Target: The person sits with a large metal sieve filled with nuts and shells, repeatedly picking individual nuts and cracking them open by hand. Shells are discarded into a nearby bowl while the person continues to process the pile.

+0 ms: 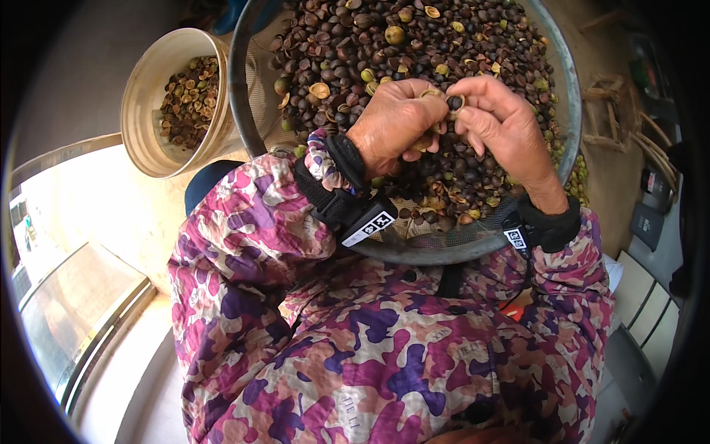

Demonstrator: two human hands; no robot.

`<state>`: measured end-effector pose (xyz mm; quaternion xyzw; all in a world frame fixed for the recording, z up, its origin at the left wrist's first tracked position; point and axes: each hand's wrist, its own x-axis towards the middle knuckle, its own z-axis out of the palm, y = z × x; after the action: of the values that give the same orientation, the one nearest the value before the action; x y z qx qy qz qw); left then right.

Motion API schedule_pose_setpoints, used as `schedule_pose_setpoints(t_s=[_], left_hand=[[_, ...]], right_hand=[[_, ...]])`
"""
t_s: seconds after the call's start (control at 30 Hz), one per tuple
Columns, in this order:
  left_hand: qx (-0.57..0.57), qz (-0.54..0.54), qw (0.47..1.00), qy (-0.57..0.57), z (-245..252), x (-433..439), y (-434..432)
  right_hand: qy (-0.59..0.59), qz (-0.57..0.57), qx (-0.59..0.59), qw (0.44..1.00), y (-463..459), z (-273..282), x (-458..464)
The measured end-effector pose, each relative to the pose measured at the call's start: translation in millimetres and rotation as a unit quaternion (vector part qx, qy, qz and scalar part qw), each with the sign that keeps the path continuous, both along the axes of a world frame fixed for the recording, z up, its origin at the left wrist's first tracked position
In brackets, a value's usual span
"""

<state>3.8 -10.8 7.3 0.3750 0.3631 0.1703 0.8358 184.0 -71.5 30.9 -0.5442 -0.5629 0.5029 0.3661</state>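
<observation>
Over a large round mesh sieve [430, 256] full of dark seeds [338, 47] and split husks, my two hands are close together. Between the fingertips of my right hand [502, 125] is an opened husk [455, 103] with a dark, round seed showing in it. My left hand [396, 122] grips pieces of pale husk [430, 93] at its thumb, and more husk [421, 144] shows under its curled fingers. Some whole green-brown fruits [394, 35] and yellowish shells [319, 90] lie among the dark seeds.
A pale plastic bucket [130, 105] partly filled with empty husks stands left of the sieve. More green fruits [580, 180] lie beyond the sieve's right rim. A wooden stool [607, 114] stands at the right, and a glass-topped piece [77, 311] at the lower left.
</observation>
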Motion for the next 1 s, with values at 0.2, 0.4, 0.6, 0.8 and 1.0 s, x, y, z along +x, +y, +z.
schedule_pose_setpoints(t_s=[0.2, 0.4, 0.6, 0.8, 1.0], left_hand=[[-0.033, 0.017, 0.997, -0.068, 1.6, -0.4, 2.8], [-0.006, -0.025, 0.998, -0.060, -3.2, -0.3, 2.4], [-0.027, -0.047, 0.998, -0.041, -1.8, 0.4, -0.2], [-0.084, -0.062, 0.989, -0.108, -1.9, -3.5, -0.2], [-0.115, -0.023, 0.986, -0.122, -4.3, -3.2, 4.6]], right_hand=[[0.039, -0.033, -0.004, 0.999, 4.2, -0.6, 2.6], [0.041, -0.004, 0.036, 0.999, -0.5, -2.9, -6.4], [0.149, -0.088, -0.112, 0.979, -5.4, -1.8, -10.1], [0.191, -0.072, -0.167, 0.965, 3.5, 3.3, -0.7], [0.201, -0.018, -0.161, 0.966, 5.0, 5.8, 4.1]])
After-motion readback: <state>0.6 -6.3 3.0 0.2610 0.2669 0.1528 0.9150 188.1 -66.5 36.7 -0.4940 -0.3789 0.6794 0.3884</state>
